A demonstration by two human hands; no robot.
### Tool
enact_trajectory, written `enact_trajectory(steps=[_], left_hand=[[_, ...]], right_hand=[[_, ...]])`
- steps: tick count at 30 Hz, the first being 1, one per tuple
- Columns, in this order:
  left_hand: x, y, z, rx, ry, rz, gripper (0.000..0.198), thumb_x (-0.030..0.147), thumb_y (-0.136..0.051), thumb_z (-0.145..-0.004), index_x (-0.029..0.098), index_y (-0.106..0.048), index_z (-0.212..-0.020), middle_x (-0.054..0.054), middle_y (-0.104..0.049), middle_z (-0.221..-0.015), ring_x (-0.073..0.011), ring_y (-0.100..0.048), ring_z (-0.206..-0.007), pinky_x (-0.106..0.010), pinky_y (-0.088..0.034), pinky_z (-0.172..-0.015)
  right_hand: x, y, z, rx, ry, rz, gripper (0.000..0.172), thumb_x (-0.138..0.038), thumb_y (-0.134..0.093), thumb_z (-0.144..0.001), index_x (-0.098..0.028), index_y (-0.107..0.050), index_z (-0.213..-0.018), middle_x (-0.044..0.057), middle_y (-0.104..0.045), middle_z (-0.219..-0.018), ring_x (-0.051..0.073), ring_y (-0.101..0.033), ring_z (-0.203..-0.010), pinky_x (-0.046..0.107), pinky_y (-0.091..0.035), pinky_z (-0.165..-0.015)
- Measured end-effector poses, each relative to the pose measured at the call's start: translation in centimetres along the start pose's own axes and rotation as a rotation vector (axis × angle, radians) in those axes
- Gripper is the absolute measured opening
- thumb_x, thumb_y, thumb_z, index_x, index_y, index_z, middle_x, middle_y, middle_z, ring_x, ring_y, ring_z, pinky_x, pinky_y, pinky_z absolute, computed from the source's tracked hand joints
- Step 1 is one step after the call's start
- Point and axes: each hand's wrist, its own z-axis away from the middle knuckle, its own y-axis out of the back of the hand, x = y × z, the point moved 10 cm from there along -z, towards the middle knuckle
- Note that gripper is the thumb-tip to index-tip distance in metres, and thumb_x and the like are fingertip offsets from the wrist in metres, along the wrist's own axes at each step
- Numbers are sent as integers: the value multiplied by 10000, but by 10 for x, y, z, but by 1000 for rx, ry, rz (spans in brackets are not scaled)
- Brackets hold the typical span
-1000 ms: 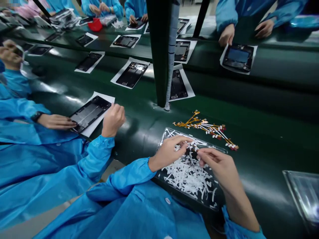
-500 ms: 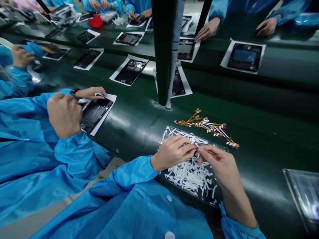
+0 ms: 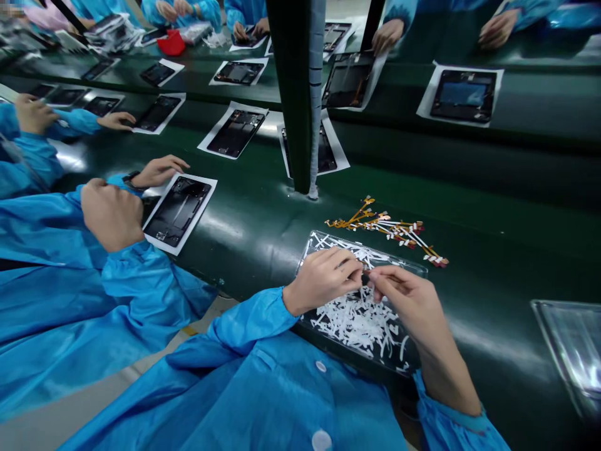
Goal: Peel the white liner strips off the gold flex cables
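Grip: fingertips met over the tray, and right there the right hand had a dark piece pinched between thumb and forefinger, too small to make out.
Left hand: back up, knuckles bent, fingers curled in to the same spot; whether they gripped too, you could not tell.
Wrists: bare past blue sleeves, the right forearm angled steeply up, the left lying flatter.
Piece: low over the tray's far half, right between the two hands.
Tray: clear-rimmed, tilted across the view, and what a heap of white strips it carried, below the hands!
Cables: an orange and white bundle, fanned out just beyond the tray's far edge.
Room: open green lay to the right, all the way to a clear case at the frame's edge; on the left the stretch ran to a panel on white paper, beside a neighbour's hand.
Table: dark green, glossy, streaked with light.
Post: upright beyond the tray, partly covering another panel.
Far side: more papered panels, blue-sleeved people and a red bin.
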Motion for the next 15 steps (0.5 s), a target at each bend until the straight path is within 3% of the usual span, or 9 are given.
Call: enact_trajectory(steps=[3, 6, 8, 11, 15], left_hand=[[-25, -4, 3, -64, 202, 240, 115, 153, -591, -902, 169, -694, -950, -38, -699, -957, -150, -670, -873, -258, -543, -710], [-42, -20, 8, -176, 414, 596, 275, 178, -639, -875, 179, -696, -1144, -77, -671, -1167, -137, -671, -920, -210, -525, -609], [-41, -27, 6, -214, 439, 707, 246, 225, -650, -902, 185, -714, -1136, -75, -683, -1166, -136, -669, -926, -207, -514, -597], [-37, -28, 1, -203, 397, 731, 122, 238, -646, -927, 183, -753, -944, -46, -736, -998, -145, -671, -919, -228, -502, -633], [-56, -21, 1, -117, 479, 713, 101, 181, -671, -890, 183, -771, -897, -43, -755, -941, -141, -669, -867, -229, -457, -590]], right_hand=[[1, 13, 0, 35, 55, 123, 306, -527, -710, -872, -221, -710, -879, 27, -673, -786, 163, -580, -700, 279, -458, -623], [4, 9, -1, -42, 55, 180, 284, -516, -678, -905, -233, -706, -891, 11, -669, -790, 164, -582, -735, 287, -447, -682], [4, 5, -2, -67, 54, 171, 272, -508, -678, -911, -238, -711, -901, 9, -678, -793, 167, -599, -749, 294, -454, -714], [3, 4, -2, -42, 64, 156, 276, -512, -724, -873, -245, -732, -942, 22, -708, -852, 183, -625, -785, 305, -467, -734], [9, 5, 0, -66, 53, 199, 341, -549, -779, -808, -243, -767, -958, 41, -726, -879, 208, -641, -807, 330, -483, -745]])
